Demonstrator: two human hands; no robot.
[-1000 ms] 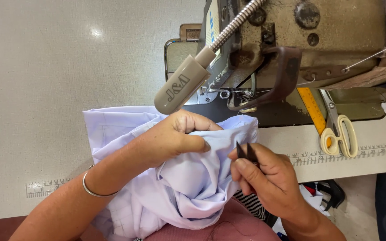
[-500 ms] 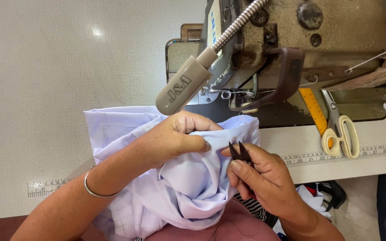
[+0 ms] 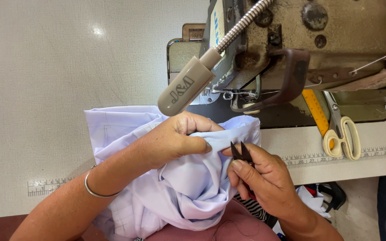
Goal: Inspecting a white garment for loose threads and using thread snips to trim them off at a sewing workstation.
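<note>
Cloth garment (image 3: 188,187) appeared smooth, matt lilac; thread snips (image 3: 241,152) dark matt metal; sewing machine (image 3: 336,40) worn, tarnished metal; table (image 3: 45,67) matt speckled laminate.

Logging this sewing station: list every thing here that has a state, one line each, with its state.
Pale lilac woven fabric: bunched, folded edge pinched up.
Left hand: closed, pinching the fabric.
Right hand: closed around the snips.
Small black thread snips: blades open, tips at the fabric edge.
Cream-handled scissors: lying flat beside the machine, blades closed.
Beige gooseneck lamp head: angled down over the fabric; lit or not, unclear.
Silver bangle: worn on the left wrist.
</note>
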